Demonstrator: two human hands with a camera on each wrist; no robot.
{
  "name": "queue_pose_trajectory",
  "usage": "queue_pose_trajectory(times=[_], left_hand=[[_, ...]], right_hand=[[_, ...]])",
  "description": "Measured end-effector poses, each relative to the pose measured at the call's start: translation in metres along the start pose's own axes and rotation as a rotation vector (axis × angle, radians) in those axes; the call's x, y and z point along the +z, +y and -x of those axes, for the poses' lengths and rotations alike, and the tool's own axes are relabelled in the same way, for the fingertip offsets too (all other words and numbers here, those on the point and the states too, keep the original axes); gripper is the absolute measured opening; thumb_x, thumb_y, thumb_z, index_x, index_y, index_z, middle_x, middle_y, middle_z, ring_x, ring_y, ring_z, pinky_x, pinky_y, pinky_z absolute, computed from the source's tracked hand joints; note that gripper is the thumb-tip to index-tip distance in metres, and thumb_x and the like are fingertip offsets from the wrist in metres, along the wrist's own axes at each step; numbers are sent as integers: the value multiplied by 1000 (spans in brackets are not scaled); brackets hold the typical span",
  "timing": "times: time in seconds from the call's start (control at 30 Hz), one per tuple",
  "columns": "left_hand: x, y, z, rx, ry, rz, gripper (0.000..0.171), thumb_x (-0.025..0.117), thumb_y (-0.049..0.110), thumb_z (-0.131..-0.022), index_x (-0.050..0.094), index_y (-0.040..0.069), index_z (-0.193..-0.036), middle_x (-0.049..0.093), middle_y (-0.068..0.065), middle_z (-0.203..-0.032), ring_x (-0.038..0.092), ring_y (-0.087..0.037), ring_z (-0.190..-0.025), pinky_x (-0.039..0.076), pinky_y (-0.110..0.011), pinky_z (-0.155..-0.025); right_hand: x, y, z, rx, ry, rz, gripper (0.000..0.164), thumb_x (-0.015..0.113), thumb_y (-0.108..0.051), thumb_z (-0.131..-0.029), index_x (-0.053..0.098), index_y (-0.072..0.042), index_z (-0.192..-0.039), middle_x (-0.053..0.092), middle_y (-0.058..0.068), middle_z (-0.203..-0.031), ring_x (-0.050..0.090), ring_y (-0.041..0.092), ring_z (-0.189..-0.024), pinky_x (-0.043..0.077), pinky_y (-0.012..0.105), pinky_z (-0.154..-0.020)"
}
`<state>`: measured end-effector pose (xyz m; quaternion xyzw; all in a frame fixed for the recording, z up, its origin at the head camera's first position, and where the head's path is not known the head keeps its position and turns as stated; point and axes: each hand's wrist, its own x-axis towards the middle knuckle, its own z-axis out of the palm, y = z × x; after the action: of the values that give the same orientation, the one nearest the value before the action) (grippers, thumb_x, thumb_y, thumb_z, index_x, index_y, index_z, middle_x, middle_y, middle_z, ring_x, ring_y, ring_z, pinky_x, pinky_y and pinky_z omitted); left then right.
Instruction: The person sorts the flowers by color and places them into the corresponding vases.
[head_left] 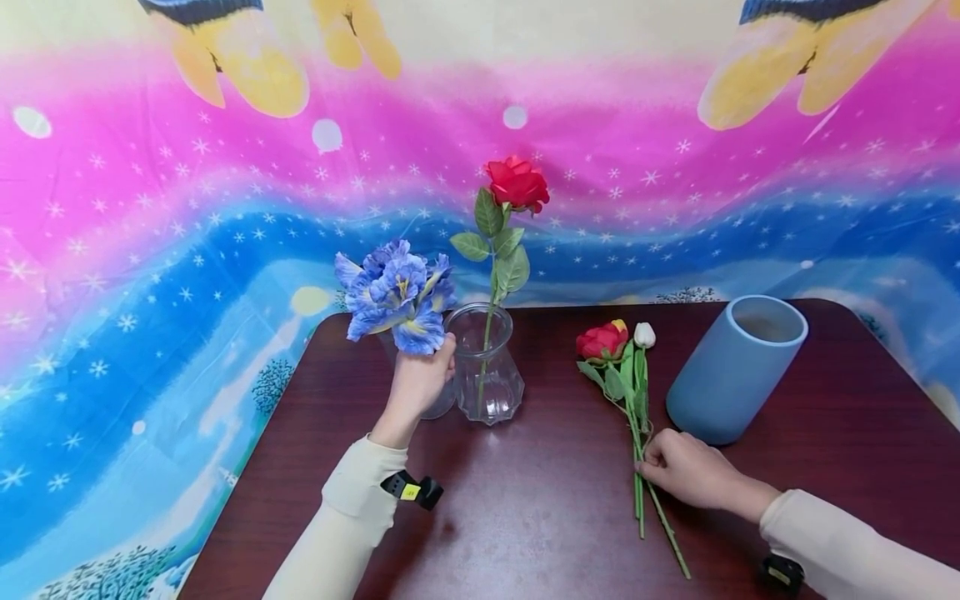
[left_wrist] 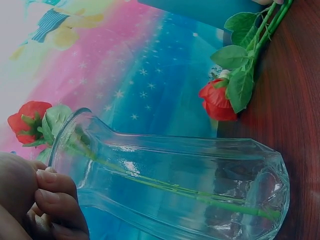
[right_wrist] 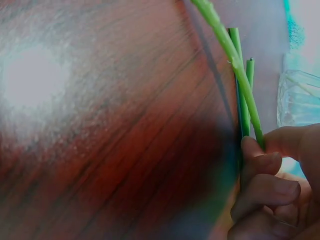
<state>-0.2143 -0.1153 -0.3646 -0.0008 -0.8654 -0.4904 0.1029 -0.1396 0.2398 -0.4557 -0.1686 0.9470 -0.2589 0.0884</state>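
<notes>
In the head view my left hand (head_left: 422, 379), fingers curled, is right beneath a blue iris (head_left: 401, 292) and grips it just under the bloom; the stem is hidden. Beside it stands a clear glass vase (head_left: 491, 387) holding one red rose (head_left: 517, 185). Another glass vase (head_left: 441, 407) is partly hidden behind the hand. On the table's right, my right hand (head_left: 686, 468) pinches green flower stems (right_wrist: 245, 90) between thumb and fingers. Those stems lead up to a red flower (head_left: 602, 342) and a white tulip (head_left: 644, 335) lying on the table.
A blue-grey vase (head_left: 731, 375) stands to the right, just beyond my right hand. The dark wooden table (head_left: 525, 517) ends at a back edge against a colourful printed cloth (head_left: 600, 167).
</notes>
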Motion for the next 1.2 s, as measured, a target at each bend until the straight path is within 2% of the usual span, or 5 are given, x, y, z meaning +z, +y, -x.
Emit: queue_pose_trajectory(times=[0.17,0.37,0.73,1.2], left_hand=[[1,0,-1,13,-1,-16,36,57,19,-100,68,-3,-74,65,-5,-60,66,-8,-54,57,-26,-64],[1,0,-2,-2,-3,3,34,56,19,-99,67,-1,-73,62,-1,-58,58,0,-48,54,-22,-60],[1,-2,-3,-3,-9,-13,36,55,21,-100,67,-1,-74,63,-2,-58,57,2,-48,54,-22,-60],[0,-2,-1,8,0,-21,37,55,21,-99,68,-1,-72,64,-4,-58,58,1,-48,55,-24,-64]], right_hand=[[-1,2,-1,-41,19,-65,47,70,-18,-92,42,-21,-54,30,-16,-54,29,-4,-46,30,18,-48],[-5,-2,-1,-74,70,-101,44,70,-17,-93,49,-17,-54,33,-17,-53,32,-5,-46,32,18,-50],[-5,-13,3,-53,129,-159,46,68,-13,-93,45,-17,-54,32,-18,-53,30,-4,-46,33,18,-51],[-4,-22,6,-121,246,-263,47,67,-10,-95,41,-13,-57,27,-16,-59,24,-6,-49,34,19,-52]])
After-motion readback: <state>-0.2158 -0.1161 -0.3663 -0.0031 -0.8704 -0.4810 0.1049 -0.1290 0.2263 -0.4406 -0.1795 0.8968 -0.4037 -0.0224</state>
